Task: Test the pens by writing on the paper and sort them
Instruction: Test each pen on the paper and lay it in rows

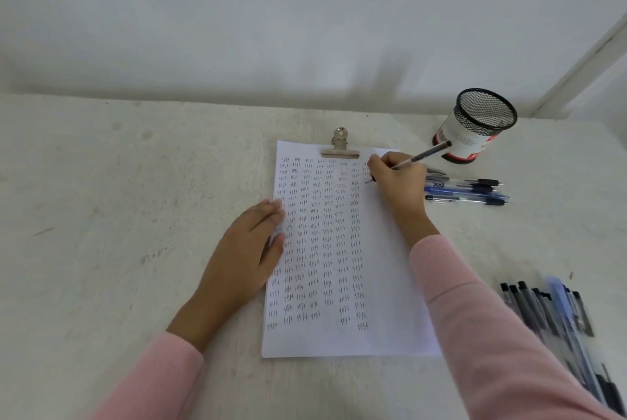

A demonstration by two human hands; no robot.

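Near the upper right corner of the paper (383, 284), the right hand (397, 182) pinches a pen (420, 156), its tip apparently on the sheet. The left hand (247, 250), fingers straight and together, presses the left edge. If that pressure eases, the paper may slide and spoil the test mark.

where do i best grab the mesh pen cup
Wrap a hand round the labelled wall of the mesh pen cup, probably from its right: it stands upright and round, loose pens lie just in front, and the right hand's held pen crosses its left.
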